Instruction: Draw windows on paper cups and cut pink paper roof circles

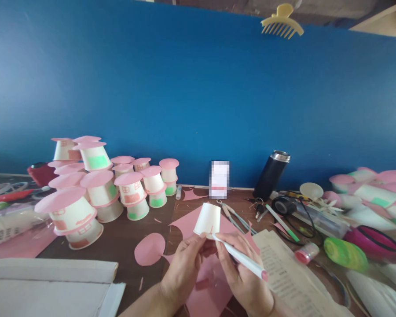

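A white paper cup [207, 216], upside down and tilted, is in the middle of the table, with its rim towards me. The fingers of my left hand [185, 265] are closed on that rim. My right hand [247, 281] grips a white marker pen [246, 259] with a pink end. The pen's tip is at the rim, beside a short reddish line on the cup's side. Pink paper [214, 295] with cut-out edges lies beneath both hands. A round pink paper disc [149, 249] rests to the left.
Stacked cups with pink paper tops [99, 180] stand at left. Scissors [232, 215], a black flask [272, 176], a green-ended marker [283, 223] and printed paper [284, 268] are to the right. More pink-topped cups [372, 193] lie far right. A white cardboard box [49, 286] is front left.
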Demonstrator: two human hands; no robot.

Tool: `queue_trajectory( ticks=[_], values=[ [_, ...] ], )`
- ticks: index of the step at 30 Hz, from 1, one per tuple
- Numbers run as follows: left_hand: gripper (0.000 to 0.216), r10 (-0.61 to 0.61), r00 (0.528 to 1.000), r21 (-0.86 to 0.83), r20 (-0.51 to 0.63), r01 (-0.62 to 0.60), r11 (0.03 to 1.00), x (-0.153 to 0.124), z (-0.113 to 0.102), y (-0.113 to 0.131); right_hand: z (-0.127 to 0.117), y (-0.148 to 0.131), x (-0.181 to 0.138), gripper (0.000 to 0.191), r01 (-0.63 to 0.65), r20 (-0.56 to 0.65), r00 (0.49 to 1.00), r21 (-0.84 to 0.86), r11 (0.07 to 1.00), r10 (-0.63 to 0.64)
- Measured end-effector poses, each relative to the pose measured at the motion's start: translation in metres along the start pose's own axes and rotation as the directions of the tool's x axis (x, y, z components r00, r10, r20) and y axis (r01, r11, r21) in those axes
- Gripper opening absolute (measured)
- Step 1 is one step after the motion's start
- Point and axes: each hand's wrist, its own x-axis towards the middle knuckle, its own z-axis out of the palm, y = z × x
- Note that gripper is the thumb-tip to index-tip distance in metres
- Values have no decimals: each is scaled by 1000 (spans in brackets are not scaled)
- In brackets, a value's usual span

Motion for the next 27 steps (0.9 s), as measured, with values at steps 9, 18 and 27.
queue_trajectory(
  ticks=[9, 18, 27],
  values=[
    [22, -1, 999, 13, -38, 1, 1000, 0, 2, 0, 0, 0, 2, 18, 1, 1, 1000, -5, 1000, -1],
    [21, 2, 998, 18, -56, -1, 1000, 0, 2, 1, -1, -3, 2, 17, 21, 3, 1000, 17, 1000, -21],
    [20, 8, 999, 22, -49, -7, 1000, 0, -1, -3, 0, -2, 0, 18, 12, 20, 1000, 42, 999, -13]
  ],
)
